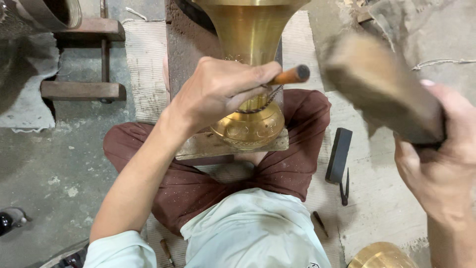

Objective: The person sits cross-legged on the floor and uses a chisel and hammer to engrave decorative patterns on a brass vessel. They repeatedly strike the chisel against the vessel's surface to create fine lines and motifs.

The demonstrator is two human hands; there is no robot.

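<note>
A brass vessel is laid on a board across the lap, its bulb already patterned, the flare plain; its inside cannot be seen. A wooden mallet is gripped by the right hand; a chisel is pinched by the left hand.

I sit cross-legged on a grey concrete floor with a pale woven mat spread under me. A slab-like block stands on the mat and carries the brass vessel. To my right a dark rectangular bar and a small black tool lie on the mat, and a wooden frame rests on the floor to my left
</note>
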